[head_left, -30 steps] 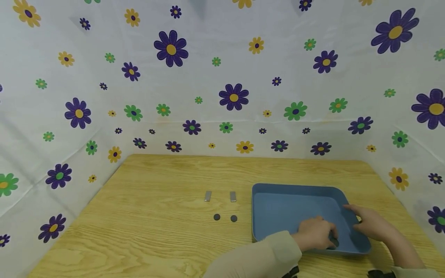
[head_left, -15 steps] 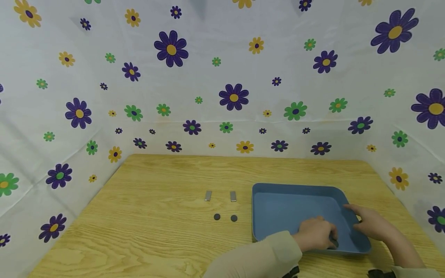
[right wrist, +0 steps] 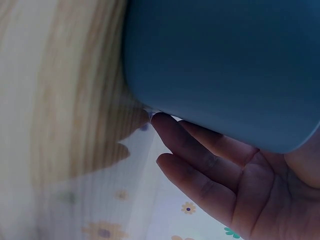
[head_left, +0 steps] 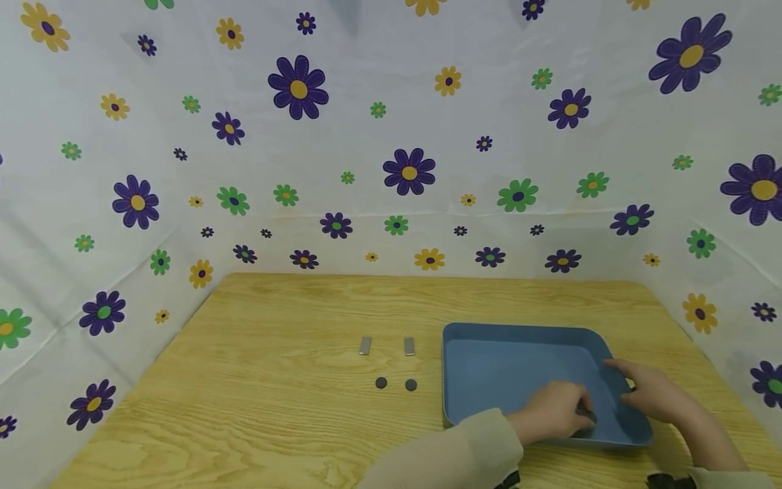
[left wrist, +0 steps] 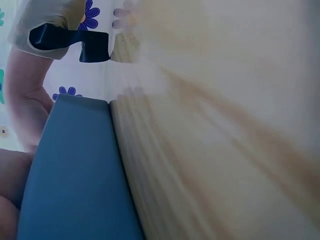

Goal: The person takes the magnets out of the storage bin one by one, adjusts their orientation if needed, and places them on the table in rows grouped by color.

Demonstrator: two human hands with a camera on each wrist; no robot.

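Note:
A blue rectangular tray (head_left: 501,370) sits at the right of the table. Over its near right part, my left hand (head_left: 550,411) pinches a small dark grey object (head_left: 586,421) low inside the tray; the fingers cover most of it, and I cannot tell its kind. At the tray's right end, my right hand (head_left: 656,394) holds the wall, with fingertips reaching over the rim. From the right wrist, other fingers (right wrist: 200,185) of that hand show along the tray's outside. The left wrist view mostly catches the tray's outer wall (left wrist: 82,170).
Two small grey rectangular pieces (head_left: 365,346) (head_left: 409,346) lie left of the tray on the wood-grain table (head_left: 256,380). Nearer stand two dark round discs (head_left: 381,382) (head_left: 411,385). A white flower-printed cloth (head_left: 366,136) encloses the back and sides.
My left hand has shifted slightly within the tray, and the dark object in its fingers has turned and moved a little. The right hand and the tray stay in place.

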